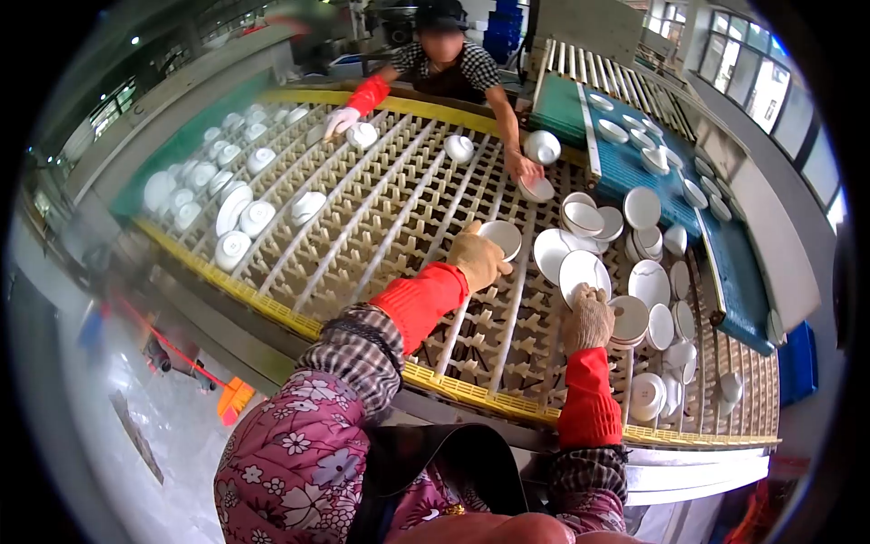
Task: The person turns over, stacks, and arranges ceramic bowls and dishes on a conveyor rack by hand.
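Note:
My left hand (478, 257), in a tan work glove with a red cuff, is closed on the rim of a small white bowl (500, 239) above the pegged rack conveyor (362, 263). On the right, my right hand (589, 319) wears the same kind of glove. Its fingers grip the near edge of a white oval dish (584, 274), which tilts up toward me. Behind that dish another white plate (550, 254) partly shows. A stack of white bowls (629, 320) stands just right of my right hand.
Across the conveyor a co-worker (444, 68) reaches in, a gloved hand (341, 122) at one bowl (362, 136) and a bare hand (521, 167) at another (536, 189). Inverted white bowls (256, 218) sit left. A blue-green belt (625, 163) carries dishes at right. A yellow edge (480, 392) runs before me.

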The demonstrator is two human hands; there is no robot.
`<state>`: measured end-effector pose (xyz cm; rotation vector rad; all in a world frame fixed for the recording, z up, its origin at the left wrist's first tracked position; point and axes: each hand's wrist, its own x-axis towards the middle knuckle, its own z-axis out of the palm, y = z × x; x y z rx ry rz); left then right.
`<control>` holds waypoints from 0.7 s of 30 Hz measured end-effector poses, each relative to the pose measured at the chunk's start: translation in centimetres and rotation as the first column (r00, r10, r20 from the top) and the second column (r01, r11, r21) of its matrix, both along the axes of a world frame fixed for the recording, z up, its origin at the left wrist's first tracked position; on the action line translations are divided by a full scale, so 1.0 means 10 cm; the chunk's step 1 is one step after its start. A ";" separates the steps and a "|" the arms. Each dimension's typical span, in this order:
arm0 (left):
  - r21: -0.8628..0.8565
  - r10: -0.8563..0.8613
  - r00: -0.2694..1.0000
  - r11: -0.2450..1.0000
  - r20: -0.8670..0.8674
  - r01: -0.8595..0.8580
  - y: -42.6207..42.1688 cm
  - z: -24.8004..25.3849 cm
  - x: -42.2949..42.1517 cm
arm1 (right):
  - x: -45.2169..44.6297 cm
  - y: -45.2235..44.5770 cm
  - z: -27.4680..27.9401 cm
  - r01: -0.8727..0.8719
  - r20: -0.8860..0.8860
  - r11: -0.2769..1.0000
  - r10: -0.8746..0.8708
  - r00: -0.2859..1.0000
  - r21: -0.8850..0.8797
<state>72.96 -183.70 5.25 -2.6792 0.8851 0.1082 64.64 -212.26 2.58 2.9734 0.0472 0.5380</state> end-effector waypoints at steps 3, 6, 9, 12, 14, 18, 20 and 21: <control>-0.791 0.177 0.970 0.564 -0.165 -0.237 0.25 -0.48 0.19 | 0.01 0.01 -0.02 -0.037 0.039 0.998 0.035 0.999 0.043; -0.735 0.084 0.731 -0.094 -0.678 -0.671 0.72 0.07 -0.37 | -0.06 0.00 0.10 -0.022 -0.045 0.994 0.027 0.999 0.110; -0.868 0.109 0.981 0.457 -0.161 -0.193 1.65 -0.34 -0.26 | -0.05 -0.13 -0.02 -0.156 0.109 0.982 0.145 0.983 0.105; -0.831 0.203 0.978 0.533 -0.056 -0.158 2.42 -0.26 -0.60 | -0.15 -0.07 0.05 -0.184 0.162 0.954 0.148 0.976 0.237; -0.804 0.376 0.926 0.562 0.040 -0.194 2.97 -0.11 -0.80 | -0.28 0.01 0.26 -0.122 0.087 0.920 0.096 0.992 0.374; -0.829 0.813 0.580 0.358 0.051 -0.429 4.10 -0.13 -0.86 | -0.26 -0.06 0.35 -0.320 0.269 0.828 0.213 0.939 0.461; -0.736 0.904 0.427 0.301 0.017 -0.606 4.32 -0.13 -0.87 | -0.24 -0.12 0.30 -0.358 0.311 0.822 0.234 0.921 0.443; -0.702 0.943 0.333 0.242 0.007 -0.670 4.33 -0.19 -0.84 | -0.27 -0.13 0.28 -0.364 0.315 0.814 0.236 0.919 0.452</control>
